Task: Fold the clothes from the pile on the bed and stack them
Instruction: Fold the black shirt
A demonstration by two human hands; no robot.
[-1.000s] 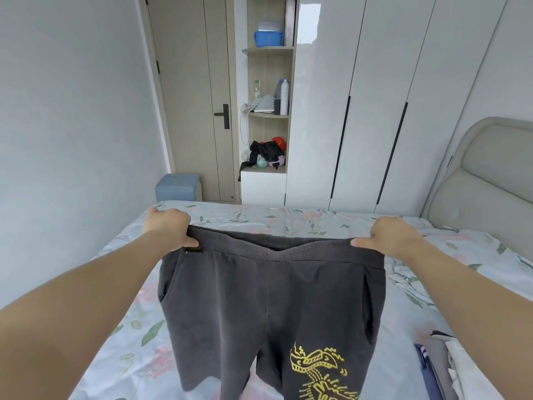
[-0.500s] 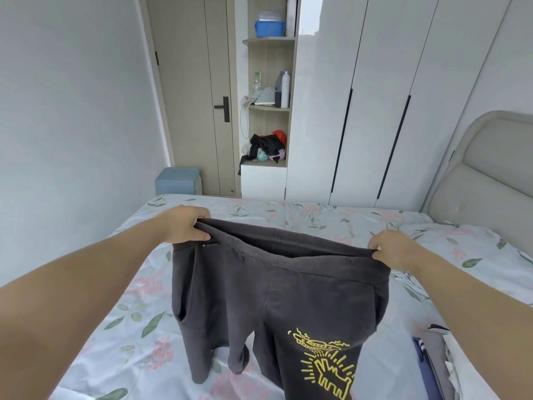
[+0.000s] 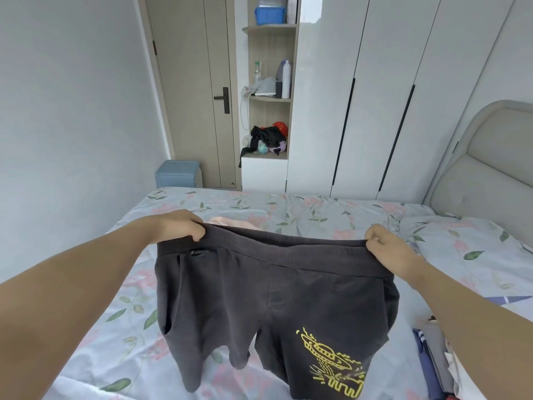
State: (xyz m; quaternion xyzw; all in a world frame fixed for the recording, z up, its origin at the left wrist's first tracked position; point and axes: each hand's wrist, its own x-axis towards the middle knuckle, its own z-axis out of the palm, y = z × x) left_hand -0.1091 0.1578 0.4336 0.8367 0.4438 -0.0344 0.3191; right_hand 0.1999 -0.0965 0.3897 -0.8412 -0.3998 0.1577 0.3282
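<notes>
Pants (image 3: pixel 274 301) | left hand (image 3: pixel 180 230), right hand (image 3: pixel 388 247) hold waistband (image 3: pixel 284 250) | printed leg cropped

Beige door (image 3: pixel 193 90), shut, dark handle (image 3: pixel 225 99). Left of door: plain pale wall (image 3: pixel 72 96), blue stool (image 3: pixel 178 177) at its foot. Right of door: open wooden shelves (image 3: pixel 269 114), then white wardrobe (image 3: pixel 375 111), padded headboard (image 3: pixel 496 174) farthest. Bed (image 3: pixel 317 206) with floral sheet in front of door.

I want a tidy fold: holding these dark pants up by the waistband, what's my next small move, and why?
Probably lower the dark pants flat onto the bed: your left hand and right hand grip the waistband's ends, and the legs hang crumpled.
</notes>
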